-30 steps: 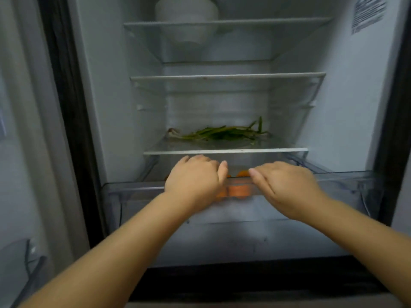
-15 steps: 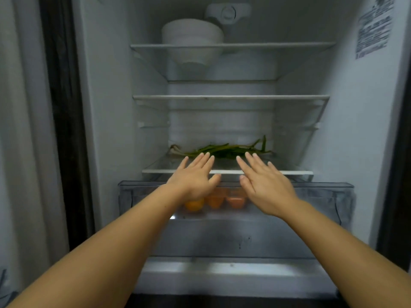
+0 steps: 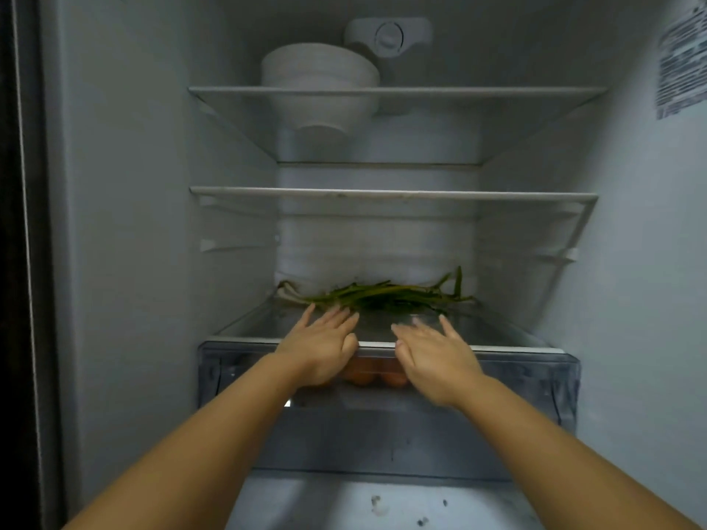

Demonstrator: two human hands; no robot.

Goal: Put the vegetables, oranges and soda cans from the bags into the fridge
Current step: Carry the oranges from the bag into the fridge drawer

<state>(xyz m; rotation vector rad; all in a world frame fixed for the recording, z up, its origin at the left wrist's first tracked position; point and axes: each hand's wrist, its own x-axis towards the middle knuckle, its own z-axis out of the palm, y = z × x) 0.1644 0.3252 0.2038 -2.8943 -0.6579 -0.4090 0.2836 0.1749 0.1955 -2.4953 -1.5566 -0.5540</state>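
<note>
The fridge stands open before me. A bunch of green vegetables [image 3: 386,296] lies at the back of the lowest glass shelf [image 3: 497,334]. Below it is the clear crisper drawer [image 3: 535,380], pushed in, with oranges [image 3: 369,374] showing through its front between my wrists. My left hand [image 3: 323,348] and my right hand [image 3: 436,355] are both flat with straight fingers, palms against the drawer's upper front, fingertips reaching over the shelf edge. Neither hand holds anything. No bags or soda cans are in view.
A stack of white bowls [image 3: 319,84] sits on the top shelf [image 3: 497,91]. The middle shelf [image 3: 394,195] carries nothing that I can see. A label [image 3: 681,59] is stuck on the right inner wall. The door frame [image 3: 23,262] runs down the left.
The crisper drawer, pulled out a second ago, has slid back into the fridge. My hands went from gripping its rim to flat palms on its front, and the view moved up.
</note>
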